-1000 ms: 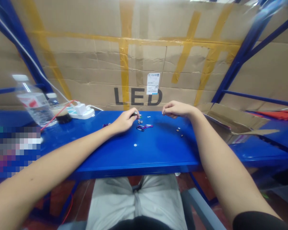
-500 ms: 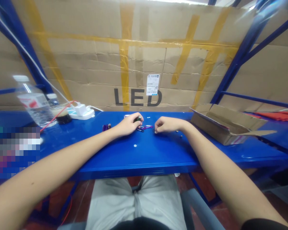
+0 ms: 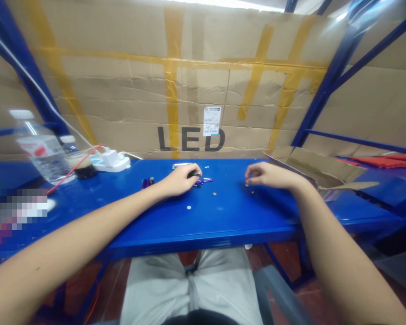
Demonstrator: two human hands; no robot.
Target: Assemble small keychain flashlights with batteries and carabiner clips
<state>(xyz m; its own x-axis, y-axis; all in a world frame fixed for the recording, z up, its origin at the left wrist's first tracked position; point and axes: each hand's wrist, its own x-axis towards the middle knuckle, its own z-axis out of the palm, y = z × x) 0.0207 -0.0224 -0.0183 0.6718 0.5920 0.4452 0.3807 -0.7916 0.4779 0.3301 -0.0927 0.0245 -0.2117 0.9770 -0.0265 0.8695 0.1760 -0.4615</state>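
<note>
My left hand rests on the blue table, its fingers curled round a small dark cylinder. Purple clips lie just right of that hand. My right hand hovers at the table's right, fingers pinched down over a small round metal piece. Another small round piece lies between the hands, and a white one nearer me. Whether the right fingers grip anything is hidden.
An open cardboard box stands right of my right hand. At the back left are a plastic water bottle, a dark cup and a white power strip with a red cable. A large cardboard wall marked LED closes the back.
My right hand has swung from beside the left hand to the right, over the small pieces near the box. A round piece now lies where it was. The left hand has hardly moved.
</note>
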